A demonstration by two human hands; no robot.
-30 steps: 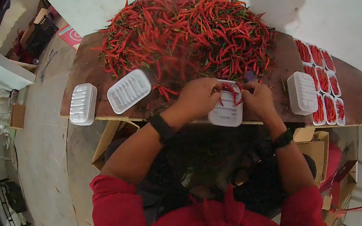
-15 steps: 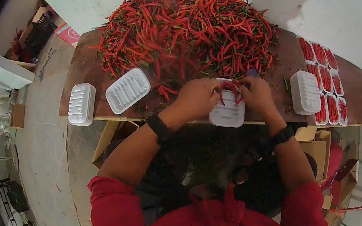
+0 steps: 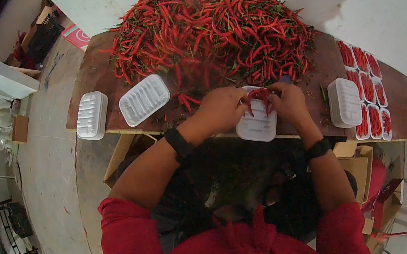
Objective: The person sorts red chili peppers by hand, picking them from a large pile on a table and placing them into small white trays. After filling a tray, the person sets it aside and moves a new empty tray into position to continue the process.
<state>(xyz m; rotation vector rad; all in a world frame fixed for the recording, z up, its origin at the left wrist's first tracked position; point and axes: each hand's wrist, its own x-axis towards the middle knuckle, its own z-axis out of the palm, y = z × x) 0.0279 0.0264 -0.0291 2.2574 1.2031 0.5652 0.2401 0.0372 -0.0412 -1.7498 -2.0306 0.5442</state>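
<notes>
At the left end of the brown table (image 3: 393,100) there is a white ribbed container (image 3: 92,116), and just beside it, to the right, a second white container (image 3: 144,99) lies at a slant. Behind them and more to the right rises the large heap of red chillies (image 3: 209,34), with green stems mixed in it.

My left hand (image 3: 222,109) is at the near side of this heap. Its fingers are bent and their tips are at the left side of a small bunch of red chillies (image 3: 259,97). How far they are open, and if they pinch the bunch, I cannot tell. The bunch is curved and is at the far part of the white tray (image 3: 257,126), between my two hands; whether it rests on the bottom, I cannot see. The tray is at the near edge of the table.

My right hand (image 3: 288,103) comes from the other side, with bent fingers, the tips at the right side of the bunch; their opening also I cannot tell. Behind this hand a small purple thing (image 3: 286,79) shows partly. Further right lie a thin green piece (image 3: 323,92), a white container pile (image 3: 344,102), and trays filled with red chillies (image 3: 368,88), in three rows.
</notes>
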